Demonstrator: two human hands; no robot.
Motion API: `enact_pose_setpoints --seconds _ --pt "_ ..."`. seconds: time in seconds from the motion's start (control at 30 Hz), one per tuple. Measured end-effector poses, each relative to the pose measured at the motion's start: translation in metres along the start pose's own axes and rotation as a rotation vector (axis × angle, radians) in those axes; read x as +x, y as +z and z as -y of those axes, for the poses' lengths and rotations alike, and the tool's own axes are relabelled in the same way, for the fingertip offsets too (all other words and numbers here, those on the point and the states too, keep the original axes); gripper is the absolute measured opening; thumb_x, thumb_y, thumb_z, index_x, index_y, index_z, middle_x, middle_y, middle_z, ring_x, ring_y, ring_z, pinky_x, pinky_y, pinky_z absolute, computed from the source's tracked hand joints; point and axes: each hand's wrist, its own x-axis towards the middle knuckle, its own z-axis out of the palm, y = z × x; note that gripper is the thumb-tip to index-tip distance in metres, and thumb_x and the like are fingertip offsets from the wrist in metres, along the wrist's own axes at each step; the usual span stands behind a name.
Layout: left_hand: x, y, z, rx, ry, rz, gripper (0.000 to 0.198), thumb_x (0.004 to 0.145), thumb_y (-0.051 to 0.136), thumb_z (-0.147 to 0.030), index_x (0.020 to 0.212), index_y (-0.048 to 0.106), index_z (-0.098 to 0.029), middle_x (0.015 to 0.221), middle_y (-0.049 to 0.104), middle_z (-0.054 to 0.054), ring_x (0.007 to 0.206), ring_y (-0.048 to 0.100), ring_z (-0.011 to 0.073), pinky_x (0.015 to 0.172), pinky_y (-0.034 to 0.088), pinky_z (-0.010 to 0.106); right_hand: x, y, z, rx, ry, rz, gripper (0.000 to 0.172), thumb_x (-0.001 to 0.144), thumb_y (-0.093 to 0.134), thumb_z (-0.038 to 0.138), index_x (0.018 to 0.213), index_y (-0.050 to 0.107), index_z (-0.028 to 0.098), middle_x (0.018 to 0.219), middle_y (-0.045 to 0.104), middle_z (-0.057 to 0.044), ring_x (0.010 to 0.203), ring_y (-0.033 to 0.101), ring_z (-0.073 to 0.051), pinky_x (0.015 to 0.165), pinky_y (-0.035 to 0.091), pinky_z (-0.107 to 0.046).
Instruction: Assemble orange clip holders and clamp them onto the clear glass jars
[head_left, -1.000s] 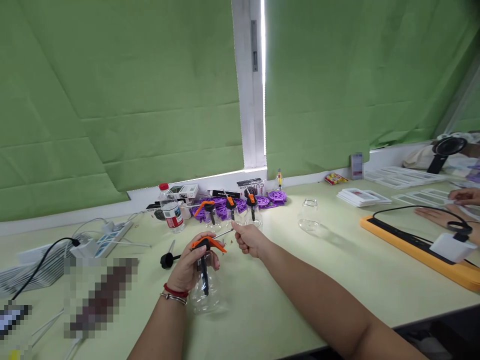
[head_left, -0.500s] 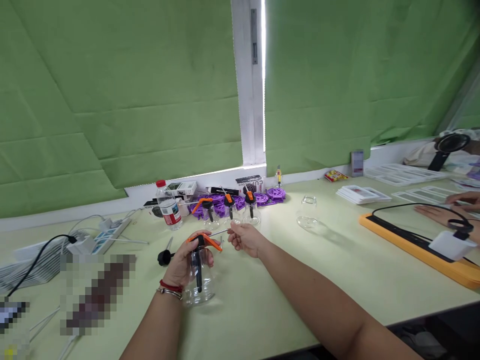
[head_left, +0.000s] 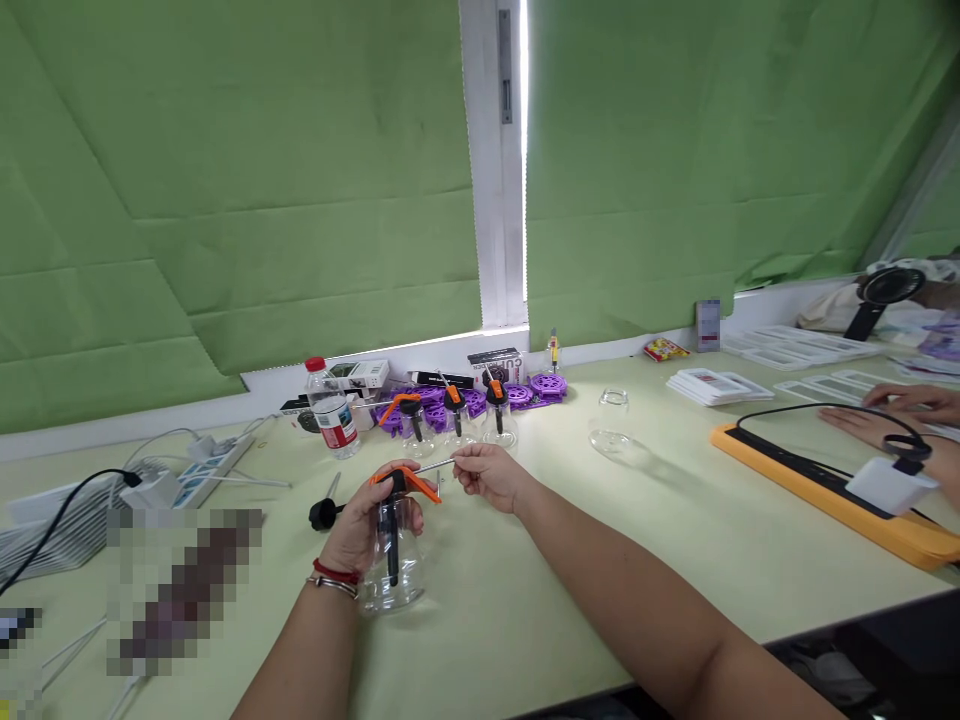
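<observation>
My left hand (head_left: pixel 358 525) is wrapped round a clear plastic spray bottle (head_left: pixel 391 572) that stands on the pale green table (head_left: pixel 570 540), gripping it just below its orange and black trigger head (head_left: pixel 403 484). My right hand (head_left: pixel 489 477) is pinched on the end of a thin silver rod (head_left: pixel 435 466) that reaches to the nozzle of that head. A loose black pump part with a stem (head_left: pixel 325 511) lies to the left of the bottle.
Three more spray bottles (head_left: pixel 454 421), purple gear parts (head_left: pixel 547 384), a water bottle (head_left: pixel 328 409) and small boxes line the back edge. An empty clear bottle (head_left: pixel 613 426) stands right of centre. Another person's hands (head_left: pixel 885 410) rest by an orange tray (head_left: pixel 840 495). A power strip (head_left: pixel 214 467) lies left.
The bottle and both hands have kept their grip and pose; the view has shifted slightly, so everything sits a little lower left in the picture.
</observation>
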Motion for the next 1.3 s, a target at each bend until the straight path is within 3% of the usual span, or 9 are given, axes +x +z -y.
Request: enact_pose_setpoints --seconds 0.23,0.5,0.7,0.8,0.87,1.0,1.17,1.3 --pt "0.000 -0.001 0.001 -0.016 -0.027 0.017 0.031 0.083 0.050 -0.030 0.110 0.054 -0.016 0.099 0.068 0.015 0.058 0.064 0.0222 0.055 0.049 0.036 0.001 -0.005 -0.003 -0.021 0.023 -0.018 0.030 0.069 0.074 0.038 0.065 0.056 0.014 0.051 0.057 0.002 0.039 0.041 -0.006 0.041 0.027 -0.021" --pt "0.002 -0.009 0.003 -0.147 -0.049 0.026 0.033 0.082 0.052 -0.034 0.110 0.055 -0.016 0.095 0.070 0.013 0.057 0.064 0.0204 0.054 0.050 0.033 0.003 -0.006 -0.009 0.026 -0.213 0.010 0.040 0.051 0.084 0.036 0.077 0.063 0.015 0.066 0.064 0.000 0.052 0.052 -0.008 0.051 0.040 -0.023" --pt "0.001 -0.010 0.002 -0.170 -0.075 0.021 0.036 0.083 0.052 -0.036 0.114 0.055 -0.017 0.097 0.070 0.013 0.058 0.065 0.0210 0.053 0.050 0.033 0.002 -0.004 -0.009 0.048 -0.142 0.058 0.041 0.058 0.079 0.047 0.074 0.061 0.014 0.067 0.064 -0.002 0.052 0.052 -0.008 0.049 0.039 -0.023" --pt "0.000 -0.007 0.001 -0.148 -0.076 0.023 0.035 0.082 0.053 -0.035 0.112 0.056 -0.016 0.097 0.070 0.014 0.058 0.065 0.0208 0.054 0.050 0.033 0.004 -0.004 -0.010 -0.023 -0.178 0.031 0.041 0.057 0.079 0.047 0.072 0.057 0.015 0.064 0.061 0.000 0.048 0.049 -0.007 0.047 0.039 -0.022" --pt "0.000 -0.008 0.000 -0.150 -0.073 0.014 0.038 0.082 0.053 -0.036 0.113 0.056 -0.016 0.096 0.070 0.014 0.058 0.065 0.0207 0.053 0.050 0.033 0.006 -0.007 -0.011 -0.171 -0.257 -0.026 0.036 0.066 0.074 0.044 0.078 0.057 0.015 0.068 0.061 0.000 0.052 0.051 -0.008 0.051 0.042 -0.023" --pt "0.000 -0.012 -0.002 -0.203 -0.025 -0.049 0.042 0.081 0.053 -0.036 0.117 0.057 -0.016 0.096 0.071 0.014 0.059 0.064 0.0199 0.054 0.050 0.032 0.010 -0.008 -0.015 -0.854 -0.335 -0.160 0.011 0.088 0.050 0.026 0.087 0.056 0.017 0.073 0.061 -0.002 0.061 0.057 -0.012 0.056 0.044 -0.025" --pt "0.000 -0.013 -0.006 -0.291 -0.081 -0.171 0.046 0.079 0.052 -0.043 0.103 0.065 -0.006 0.072 0.069 0.013 0.062 0.064 0.0215 0.056 0.052 0.032 0.011 0.003 -0.027 -1.251 -0.298 -0.126 0.014 0.077 0.058 0.007 0.066 0.057 0.015 0.079 0.061 -0.008 0.078 0.059 -0.020 0.068 0.040 -0.029" --pt "0.001 -0.013 -0.006 -0.280 -0.025 -0.222 0.043 0.080 0.052 -0.040 0.097 0.068 -0.004 0.075 0.070 0.014 0.067 0.066 0.0226 0.059 0.054 0.032 0.014 0.011 -0.037 -1.452 -0.251 -0.101 0.016 0.074 0.055 0.000 0.067 0.059 0.014 0.086 0.061 -0.011 0.081 0.060 -0.023 0.070 0.039 -0.031"
